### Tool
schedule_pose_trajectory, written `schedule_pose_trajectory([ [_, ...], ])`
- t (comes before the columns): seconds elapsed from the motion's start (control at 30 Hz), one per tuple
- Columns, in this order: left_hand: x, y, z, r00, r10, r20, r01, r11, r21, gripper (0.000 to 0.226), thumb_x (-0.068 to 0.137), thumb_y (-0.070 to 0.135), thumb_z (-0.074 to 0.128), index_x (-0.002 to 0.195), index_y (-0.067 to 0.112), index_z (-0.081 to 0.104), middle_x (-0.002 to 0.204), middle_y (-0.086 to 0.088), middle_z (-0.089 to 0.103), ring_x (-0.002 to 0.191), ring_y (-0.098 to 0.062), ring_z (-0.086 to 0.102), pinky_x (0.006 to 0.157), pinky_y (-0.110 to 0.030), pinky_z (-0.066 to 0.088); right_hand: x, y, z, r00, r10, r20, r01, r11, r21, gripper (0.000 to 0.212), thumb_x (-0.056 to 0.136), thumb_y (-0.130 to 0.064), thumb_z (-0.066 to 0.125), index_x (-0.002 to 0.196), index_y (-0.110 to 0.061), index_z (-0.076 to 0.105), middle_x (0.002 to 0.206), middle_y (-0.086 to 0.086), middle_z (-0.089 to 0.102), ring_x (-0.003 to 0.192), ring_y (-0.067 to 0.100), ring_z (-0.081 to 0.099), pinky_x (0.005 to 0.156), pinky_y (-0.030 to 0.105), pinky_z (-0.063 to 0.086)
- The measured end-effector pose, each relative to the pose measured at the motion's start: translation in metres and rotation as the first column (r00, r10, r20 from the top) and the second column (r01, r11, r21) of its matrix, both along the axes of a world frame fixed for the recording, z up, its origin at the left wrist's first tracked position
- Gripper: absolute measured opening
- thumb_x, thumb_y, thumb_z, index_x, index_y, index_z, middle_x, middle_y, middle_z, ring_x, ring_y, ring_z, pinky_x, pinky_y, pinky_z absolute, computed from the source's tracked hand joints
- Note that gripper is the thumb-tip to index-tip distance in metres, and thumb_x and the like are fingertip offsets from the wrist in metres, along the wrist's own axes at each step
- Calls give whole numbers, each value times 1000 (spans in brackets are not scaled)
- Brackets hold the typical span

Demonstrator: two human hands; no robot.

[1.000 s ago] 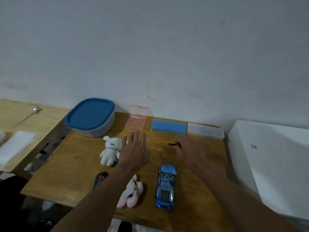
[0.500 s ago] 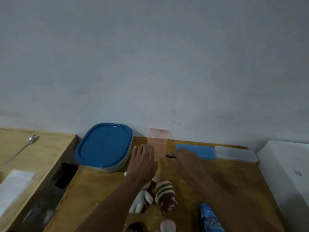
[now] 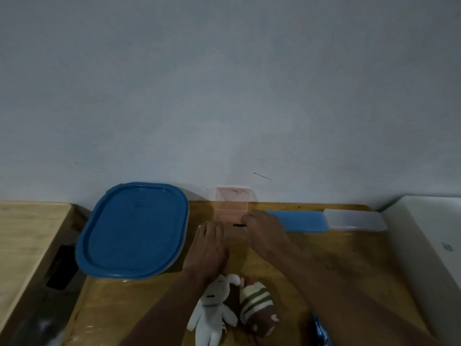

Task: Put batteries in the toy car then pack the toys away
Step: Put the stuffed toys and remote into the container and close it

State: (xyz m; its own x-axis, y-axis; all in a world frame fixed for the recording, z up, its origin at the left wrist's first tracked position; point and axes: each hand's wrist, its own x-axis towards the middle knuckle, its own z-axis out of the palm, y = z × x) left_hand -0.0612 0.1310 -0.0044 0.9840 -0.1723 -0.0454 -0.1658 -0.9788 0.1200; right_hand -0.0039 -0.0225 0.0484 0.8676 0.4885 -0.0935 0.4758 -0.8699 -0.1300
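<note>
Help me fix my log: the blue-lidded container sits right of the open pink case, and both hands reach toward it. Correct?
Not quite. The head view shows the blue-lidded container left of the open pink case. The left hand and the right hand, pinching a small dark stick, do reach toward it.

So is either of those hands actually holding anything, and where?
The right hand pinches a small dark thing by one end; what it is cannot be told. The left hand holds nothing.
</note>
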Motion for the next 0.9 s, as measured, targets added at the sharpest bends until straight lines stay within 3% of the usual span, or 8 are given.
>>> schedule_pose_trajectory([
  [0.1, 8, 7, -13, 999, -2, 48, 5, 998, -56, 59, 71, 19, 73, 124, 1, 53, 107, -17, 61, 95, -31, 62, 87, -44, 56, 14, 15, -10, 999, 30, -45, -32, 999, -43, 27, 85, -5, 59, 111, -11, 60, 115, 10, 60, 106, 31, 55, 85, 39, 43],
  [0.27, 17, 6, -23, 992, -11, 126, 29, 990, -137, 54, 62, 11, 82, 110, 0, 59, 94, -17, 65, 79, -29, 65, 68, -36, 59, 28, 30, -36, 994, 45, -98, -53, 995, -80, 23, 92, -12, 53, 114, -12, 59, 119, 11, 59, 109, 30, 53, 92, 41, 43],
  [0.53, 24, 7, -36, 992, 23, 124, 13, 959, -283, 67, 64, 7, 85, 119, -2, 47, 100, -21, 62, 83, -33, 65, 69, -38, 60, 44, 39, -54, 985, 33, -168, -43, 997, -57, 30, 91, -19, 56, 121, -21, 56, 128, 5, 56, 117, 28, 47, 101, 45, 38],
  [0.73, 24, 8, -38, 985, 57, 166, -7, 957, -291, 70, 61, 8, 88, 117, -1, 47, 97, -19, 64, 80, -29, 67, 72, -35, 58, 44, 46, -60, 986, 32, -165, -32, 999, 6, 34, 93, -19, 54, 126, -28, 54, 139, 1, 48, 127, 26, 39, 105, 47, 30],
  [0.9, 30, 9, -42, 985, 145, 93, -107, 938, -330, 57, 64, 14, 86, 110, 4, 54, 96, -13, 64, 78, -25, 66, 65, -30, 56, 46, 41, -60, 989, 11, -145, -12, 1000, -4, 31, 91, -20, 57, 122, -25, 58, 132, 0, 54, 122, 25, 41, 101, 43, 31],
])
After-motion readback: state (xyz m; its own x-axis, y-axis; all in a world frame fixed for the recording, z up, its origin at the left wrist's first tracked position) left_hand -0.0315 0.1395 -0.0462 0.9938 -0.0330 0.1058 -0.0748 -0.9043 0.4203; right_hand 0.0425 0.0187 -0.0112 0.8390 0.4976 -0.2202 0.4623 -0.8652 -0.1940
